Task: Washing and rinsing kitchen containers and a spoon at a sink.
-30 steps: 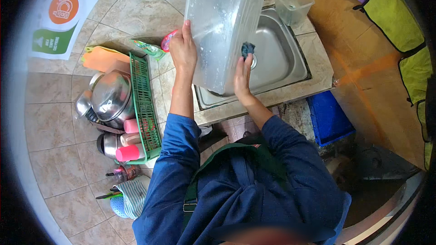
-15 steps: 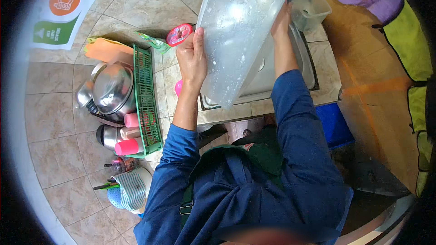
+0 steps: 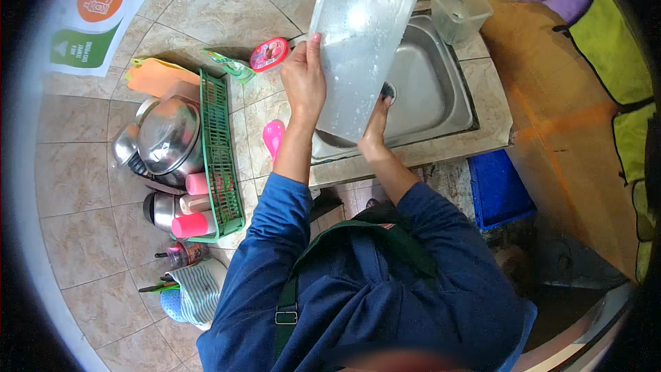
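Observation:
A large translucent plastic container [image 3: 361, 45], wet and dotted with drops and foam, is held up tilted over the left part of the metal sink [image 3: 451, 107]. My left hand [image 3: 304, 83] is closed on its left edge, thumb lying along the near face. Low on the opposite edge is my right hand [image 3: 375, 122], its palm against the container and some fingers hidden behind it. The sink's drain [image 3: 389, 91] shows just beyond that hand. On the counter left of the sink lie a pink spoon-shaped item [image 3: 273, 136] and a red-rimmed tub [image 3: 269, 54].
A green dish rack [image 3: 222, 158] at left holds metal pots and pink cups. A small clear square tub [image 3: 460, 12] stands at the sink's far right corner. Brown cardboard [image 3: 551, 117] covers the right side; a blue crate [image 3: 501, 189] sits below the counter.
The container has turned to a narrower angle and shifted left, uncovering more of the sink. My right hand has slid from its upper right edge down to near the bottom.

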